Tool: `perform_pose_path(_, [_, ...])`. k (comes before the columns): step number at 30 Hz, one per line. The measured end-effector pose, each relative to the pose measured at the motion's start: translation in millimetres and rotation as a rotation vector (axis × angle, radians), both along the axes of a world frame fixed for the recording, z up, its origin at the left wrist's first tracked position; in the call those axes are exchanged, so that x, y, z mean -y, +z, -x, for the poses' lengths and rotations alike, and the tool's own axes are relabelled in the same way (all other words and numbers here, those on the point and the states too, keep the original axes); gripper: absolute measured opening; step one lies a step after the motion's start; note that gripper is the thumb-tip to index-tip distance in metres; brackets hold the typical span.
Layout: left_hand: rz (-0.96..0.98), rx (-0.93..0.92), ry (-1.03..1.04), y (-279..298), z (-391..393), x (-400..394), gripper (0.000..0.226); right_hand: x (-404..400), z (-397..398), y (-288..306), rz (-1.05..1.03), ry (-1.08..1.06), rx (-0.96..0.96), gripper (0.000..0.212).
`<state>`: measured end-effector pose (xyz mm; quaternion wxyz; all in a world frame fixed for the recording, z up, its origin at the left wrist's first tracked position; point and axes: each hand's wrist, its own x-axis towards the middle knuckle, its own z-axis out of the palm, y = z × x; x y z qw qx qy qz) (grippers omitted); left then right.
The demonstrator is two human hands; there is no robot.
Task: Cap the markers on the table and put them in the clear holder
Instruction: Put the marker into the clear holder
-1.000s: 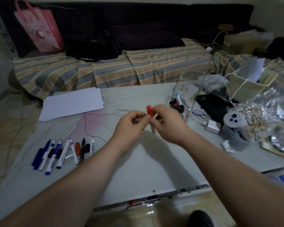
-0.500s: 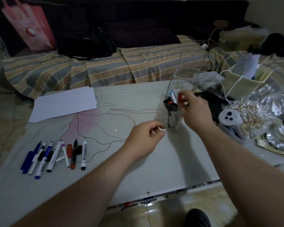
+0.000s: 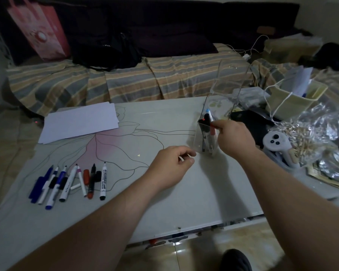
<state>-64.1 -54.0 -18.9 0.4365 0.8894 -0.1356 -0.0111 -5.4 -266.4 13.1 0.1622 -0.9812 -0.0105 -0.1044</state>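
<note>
Red-capped marker [image 3: 213, 128], between our hands a sec ago, now sits in clear holder [image 3: 204, 137]; right hand [image 3: 233, 136] pinches its top. Left hand [image 3: 171, 165] hovers loosely curled, w/ nothing held.

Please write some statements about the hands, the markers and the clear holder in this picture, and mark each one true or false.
1. The right hand is at the clear holder, lowering a red-capped marker. True.
2. The clear holder is empty. False: several markers stand in it.
3. A row of markers lies on the table beside the left forearm. True.
4. The left hand holds a marker. False: it holds none.
5. The white paper lies inside the holder. False: it lies on the table's far left.
</note>
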Motion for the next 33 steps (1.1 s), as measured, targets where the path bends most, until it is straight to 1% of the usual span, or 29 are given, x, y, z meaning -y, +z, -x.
perform_pose_path(2, [-0.038, 0.001, 0.001, -1.7, -1.4, -7.0, 0.019, -5.8, 2.1, -1.5, 0.005, -0.001, 0.089, 0.044])
perform_pose_path(3, [-0.059, -0.006, 0.004, -2.7, -2.8, -11.7, 0.018, -9.6, 3.1, -2.1, 0.011, -0.004, 0.153, 0.046])
perform_pose_path(5, [-0.090, -0.036, 0.021, -4.4, -6.4, -23.5, 0.017, -22.7, 3.8, -3.3, 0.007, 0.008, 0.225, 0.042])
perform_pose_path(6, [-0.104, -0.051, 0.034, -5.5, -8.4, -30.9, 0.017, -33.7, 4.5, -4.4, -0.002, 0.038, 0.217, 0.039])
perform_pose_path(8, [-0.150, -0.076, 0.071, -9.1, -13.0, -50.0, 0.020, -62.6, 9.8, -10.7, -0.004, 0.159, 0.132, 0.038])
perform_pose_path(10, [-0.236, -0.085, 0.123, -14.3, -16.4, -75.6, 0.023, -95.5, 20.1, -23.6, 0.004, 0.309, -0.009, 0.038])
perform_pose_path(12, [-0.338, -0.078, 0.196, -18.8, -18.1, -106.2, 0.024, -127.5, 32.3, -36.9, 0.021, 0.424, -0.130, 0.039])
perform_pose_path(14, [-0.394, -0.076, 0.292, -20.6, -17.0, -138.1, 0.027, -157.3, 44.0, -48.0, 0.050, 0.520, -0.207, 0.039])
perform_pose_path(16, [-0.402, -0.093, 0.393, -19.9, -12.3, -166.1, 0.029, -184.9, 53.2, -56.3, 0.079, 0.600, -0.261, 0.038])
perform_pose_path(18, [-0.392, -0.113, 0.477, -20.1, -7.5, -188.5, 0.025, -208.5, 59.4, -63.0, 0.087, 0.640, -0.303, 0.038])
perform_pose_path(20, [-0.397, -0.136, 0.509, -21.2, -2.3, -203.0, 0.017, -228.0, 64.5, -70.0, 0.074, 0.666, -0.313, 0.039])
perform_pose_path(23, [-0.427, -0.162, 0.507, -23.9, 2.8, -216.1, 0.019, -251.0, 72.7, -79.2, 0.065, 0.725, -0.290, 0.038])
perform_pose_path(26, [-0.460, -0.175, 0.537, -22.8, 4.5, -223.8, 0.018, -263.5, 75.9, -86.2, 0.105, 0.723, -0.303, 0.035])
perform_pose_path(28, [-0.506, -0.199, 0.525, -23.4, 4.2, -225.7, 0.013, -265.7, 75.6, -89.7, 0.123, 0.658, -0.298, 0.034])
perform_pose_path(30, [-0.567, -0.232, 0.483, -24.6, 4.1, -223.7, 0.016, -261.2, 72.5, -91.7, 0.116, 0.572, -0.277, 0.033])
perform_pose_path(32, [-0.679, -0.245, 0.437, -27.1, 4.3, -219.9, 0.017, -251.3, 67.9, -92.1, 0.130, 0.523, -0.280, 0.028])
perform_pose_path(33, [-0.743, -0.242, 0.423, -29.3, 3.7, -218.0, 0.022, -245.1, 65.6, -91.6, 0.127, 0.510, -0.298, 0.025])
